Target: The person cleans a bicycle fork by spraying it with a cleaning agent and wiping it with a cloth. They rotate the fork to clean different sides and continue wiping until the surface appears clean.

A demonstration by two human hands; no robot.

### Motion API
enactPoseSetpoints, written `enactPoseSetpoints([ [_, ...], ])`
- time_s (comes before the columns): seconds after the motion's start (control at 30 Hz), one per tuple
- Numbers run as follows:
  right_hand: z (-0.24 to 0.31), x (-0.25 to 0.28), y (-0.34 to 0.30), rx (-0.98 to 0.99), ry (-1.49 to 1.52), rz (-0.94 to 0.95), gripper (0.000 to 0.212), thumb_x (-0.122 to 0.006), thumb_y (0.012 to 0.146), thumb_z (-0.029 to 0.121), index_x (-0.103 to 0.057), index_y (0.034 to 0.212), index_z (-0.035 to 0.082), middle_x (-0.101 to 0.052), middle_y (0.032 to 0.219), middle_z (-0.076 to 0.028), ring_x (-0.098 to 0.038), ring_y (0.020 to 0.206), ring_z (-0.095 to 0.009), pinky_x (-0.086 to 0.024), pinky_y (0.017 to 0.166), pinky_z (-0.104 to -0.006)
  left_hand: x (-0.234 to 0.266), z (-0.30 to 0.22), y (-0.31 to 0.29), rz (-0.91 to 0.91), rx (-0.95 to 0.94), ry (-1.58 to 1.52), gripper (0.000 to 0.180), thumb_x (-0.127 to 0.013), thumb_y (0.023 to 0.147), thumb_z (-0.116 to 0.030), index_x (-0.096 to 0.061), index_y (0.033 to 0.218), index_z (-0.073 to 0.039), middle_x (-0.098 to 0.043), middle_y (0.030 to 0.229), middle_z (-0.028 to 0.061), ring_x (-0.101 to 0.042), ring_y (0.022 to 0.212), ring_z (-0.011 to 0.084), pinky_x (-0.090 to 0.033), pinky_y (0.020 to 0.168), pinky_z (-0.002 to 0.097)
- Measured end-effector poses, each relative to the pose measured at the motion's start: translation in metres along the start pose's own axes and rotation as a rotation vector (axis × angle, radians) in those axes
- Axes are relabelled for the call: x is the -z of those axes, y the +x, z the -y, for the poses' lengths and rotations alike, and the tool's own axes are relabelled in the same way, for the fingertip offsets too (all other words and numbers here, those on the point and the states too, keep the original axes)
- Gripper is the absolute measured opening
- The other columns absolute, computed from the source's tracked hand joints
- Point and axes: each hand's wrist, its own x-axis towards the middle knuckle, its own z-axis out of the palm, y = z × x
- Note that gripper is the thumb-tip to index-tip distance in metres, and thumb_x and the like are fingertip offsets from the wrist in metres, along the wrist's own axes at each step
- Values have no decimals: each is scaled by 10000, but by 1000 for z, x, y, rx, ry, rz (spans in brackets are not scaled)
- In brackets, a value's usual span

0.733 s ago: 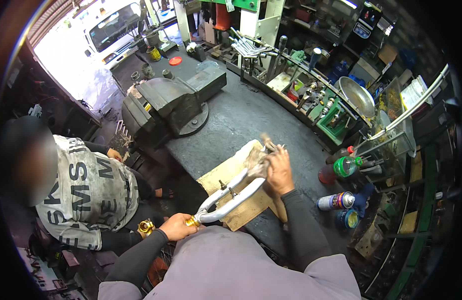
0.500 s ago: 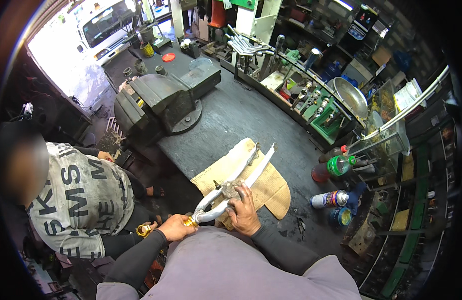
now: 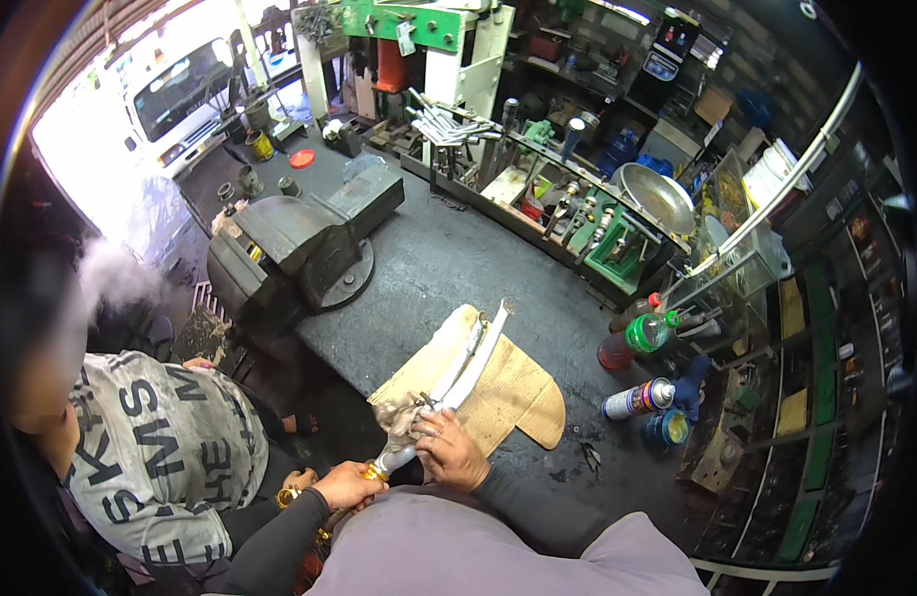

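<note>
My left hand (image 3: 345, 488) is wrapped round the gold end of a silver forked metal arm (image 3: 470, 372), close to my body. Its two long prongs point away over the cardboard (image 3: 526, 395) on the bench. My right hand (image 3: 450, 452) lies on the arm near where the prongs join, fingers curled over it. A blurred grey-brown lump (image 3: 399, 415) sits beside those fingers; I cannot tell what it is. A gold ring-shaped piece (image 3: 286, 496) shows left of my left hand, beside a co-worker's hand (image 3: 301, 478). Whether it joins the arm is hidden.
A big dark vise (image 3: 299, 243) stands on the bench (image 3: 448, 260) at the far left. Bottles (image 3: 645, 334), a spray can (image 3: 637, 399) and a blue tin (image 3: 666, 428) stand at the right. A tool rack (image 3: 567, 223) lines the back. A co-worker (image 3: 160, 457) sits close at my left.
The forked arm has turned and shifted slightly toward me and left. My right hand has moved left and down with it. White smoke now hangs by the co-worker. The whole view has tilted.
</note>
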Motion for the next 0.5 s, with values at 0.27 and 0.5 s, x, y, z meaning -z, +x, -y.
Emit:
enactPoseSetpoints([
  [0.27, -187, 110, 76, -215, -421, -207, 175, -618, 1067, 81, -739, 1177, 16, -698, 1418, -296, -604, 1419, -482, -411, 1257, -585, -2, -5, -4, -17, 17, 24, 177, -794, 1017, -177, -707, 1017, -23, -651, 708, 15, -606, 542, 115, -507, 504, 302],
  [0.5, -227, 140, 83, -709, 446, -1204, 316, -643, 1135, 216, -639, 1378, 14, -708, 1284, -107, -676, 1152, -233, -552, 1055, -411, -17, 0, -11, -103, -57, 0, 212, -815, 977, -197, -760, 1063, -12, -717, 803, 19, -677, 677, 122, -575, 619, 321],
])
